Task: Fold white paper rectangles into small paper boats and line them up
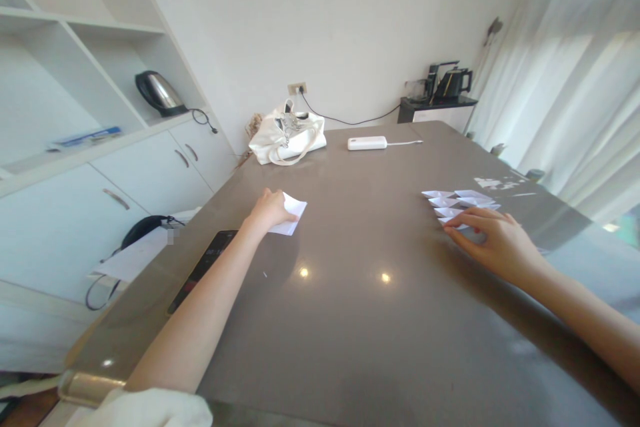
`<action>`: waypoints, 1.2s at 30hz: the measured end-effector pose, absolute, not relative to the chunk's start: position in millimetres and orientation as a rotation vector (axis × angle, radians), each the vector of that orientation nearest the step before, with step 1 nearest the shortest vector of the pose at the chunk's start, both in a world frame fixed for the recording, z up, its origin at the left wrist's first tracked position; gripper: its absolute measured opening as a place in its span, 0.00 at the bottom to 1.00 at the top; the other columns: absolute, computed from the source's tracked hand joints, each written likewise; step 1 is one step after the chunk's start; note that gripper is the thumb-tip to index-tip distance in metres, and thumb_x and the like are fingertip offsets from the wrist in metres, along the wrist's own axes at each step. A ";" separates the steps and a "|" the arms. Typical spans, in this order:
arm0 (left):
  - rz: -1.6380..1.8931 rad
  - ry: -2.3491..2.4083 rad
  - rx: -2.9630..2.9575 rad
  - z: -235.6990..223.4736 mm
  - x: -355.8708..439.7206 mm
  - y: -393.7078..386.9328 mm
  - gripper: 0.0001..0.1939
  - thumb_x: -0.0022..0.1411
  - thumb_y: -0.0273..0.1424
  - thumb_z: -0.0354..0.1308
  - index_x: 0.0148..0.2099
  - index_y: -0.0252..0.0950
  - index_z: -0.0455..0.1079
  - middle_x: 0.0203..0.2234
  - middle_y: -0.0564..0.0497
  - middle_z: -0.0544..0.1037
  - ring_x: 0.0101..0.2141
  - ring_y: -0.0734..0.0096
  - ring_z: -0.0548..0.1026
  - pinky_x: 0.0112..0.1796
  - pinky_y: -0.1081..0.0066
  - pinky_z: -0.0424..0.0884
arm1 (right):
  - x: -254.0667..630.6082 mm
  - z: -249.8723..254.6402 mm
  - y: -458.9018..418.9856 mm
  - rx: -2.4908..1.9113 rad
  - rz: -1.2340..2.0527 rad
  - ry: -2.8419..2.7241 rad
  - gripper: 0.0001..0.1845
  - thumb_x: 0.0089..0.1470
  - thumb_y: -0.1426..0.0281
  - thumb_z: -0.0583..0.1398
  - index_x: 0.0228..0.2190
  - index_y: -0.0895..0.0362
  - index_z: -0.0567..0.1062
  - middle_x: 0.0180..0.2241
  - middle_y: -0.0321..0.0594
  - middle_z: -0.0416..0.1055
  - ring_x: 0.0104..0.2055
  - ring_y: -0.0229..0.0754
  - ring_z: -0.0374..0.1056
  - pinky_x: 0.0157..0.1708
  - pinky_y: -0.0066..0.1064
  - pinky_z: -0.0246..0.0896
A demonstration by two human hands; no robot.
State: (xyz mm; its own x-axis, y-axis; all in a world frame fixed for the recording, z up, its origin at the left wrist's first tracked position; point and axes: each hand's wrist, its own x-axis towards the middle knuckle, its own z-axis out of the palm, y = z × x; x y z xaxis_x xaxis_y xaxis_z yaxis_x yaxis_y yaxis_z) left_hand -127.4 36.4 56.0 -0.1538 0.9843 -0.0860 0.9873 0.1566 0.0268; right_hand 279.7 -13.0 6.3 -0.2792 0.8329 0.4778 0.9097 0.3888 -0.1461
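My left hand (273, 208) is closed on white square paper (289, 219) at the table's left side, its thumb lying across the paper and its other fingers curled. Over on the right, small folded white paper boats (473, 198) sit close together in rows. My right hand (493, 240) pinches the nearest paper boat (450, 212) between thumb and forefinger, at the front of the group. The back of that hand hides part of the group.
A phone (213, 253) lies beside my left forearm on the grey table (345, 320). Farther back are a white bag (290, 137) and a white power bank (367, 143) with a cable. Paper scraps (493, 182) lie near the right edge. Kettles stand on the shelf and on a cabinet.
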 end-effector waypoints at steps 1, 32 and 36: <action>-0.035 2.331 1.987 56.3 -126.5 35.8 0.37 0.44 0.44 0.64 0.54 0.30 0.64 0.50 0.34 0.67 0.47 0.52 0.70 0.43 0.66 0.67 | 279.7 6.3 -13.1 -1.498 -0.209 -2.170 0.12 0.53 0.61 0.55 0.30 0.52 0.77 0.36 0.39 0.75 0.38 0.46 0.70 0.38 0.38 0.57; -0.291 1.714 2.313 65.7 -139.6 34.1 0.25 0.40 0.39 0.64 0.44 0.42 0.72 0.45 0.49 0.72 0.42 0.59 0.72 0.41 0.69 0.66 | 282.8 3.7 -11.4 -1.448 -0.170 -2.166 0.12 0.53 0.61 0.55 0.31 0.51 0.77 0.36 0.38 0.75 0.38 0.47 0.71 0.38 0.39 0.60; -0.341 1.721 2.325 69.6 -136.1 30.8 0.29 0.39 0.39 0.64 0.47 0.43 0.70 0.45 0.48 0.71 0.41 0.58 0.72 0.37 0.70 0.67 | 281.7 4.7 -11.7 -1.454 -0.169 -2.163 0.11 0.53 0.62 0.55 0.30 0.52 0.77 0.36 0.38 0.75 0.38 0.47 0.71 0.38 0.39 0.60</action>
